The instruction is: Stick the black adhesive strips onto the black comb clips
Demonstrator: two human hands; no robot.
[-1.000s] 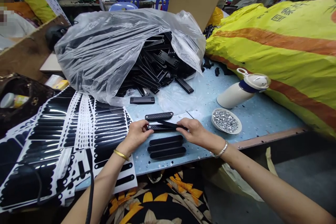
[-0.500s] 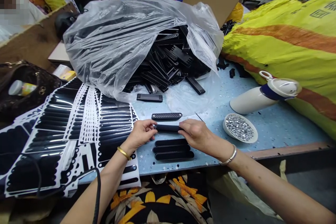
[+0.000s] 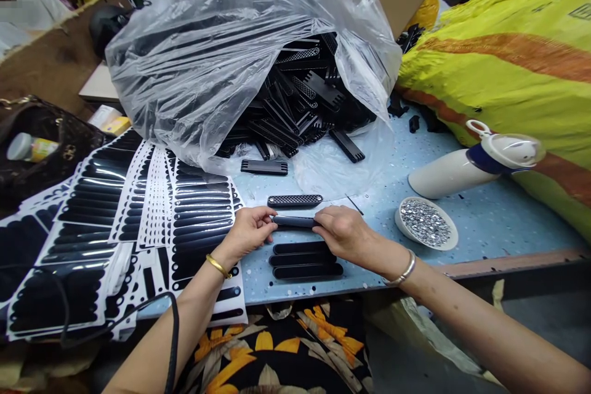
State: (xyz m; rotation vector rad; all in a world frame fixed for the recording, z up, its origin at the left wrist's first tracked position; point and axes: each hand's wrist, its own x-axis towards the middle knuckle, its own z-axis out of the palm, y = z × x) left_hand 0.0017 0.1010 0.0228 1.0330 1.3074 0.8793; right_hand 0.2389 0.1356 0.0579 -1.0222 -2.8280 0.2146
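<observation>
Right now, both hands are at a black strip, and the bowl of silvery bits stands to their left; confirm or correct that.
Wrong side: in the head view, the left hand and right hand are indeed at a black strip, but the bowl of silvery bits stands to their right.

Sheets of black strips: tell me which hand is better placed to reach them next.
Probably the left hand: it is beside the sheets; the right hand is farther off. Both hold the black piece.
</observation>
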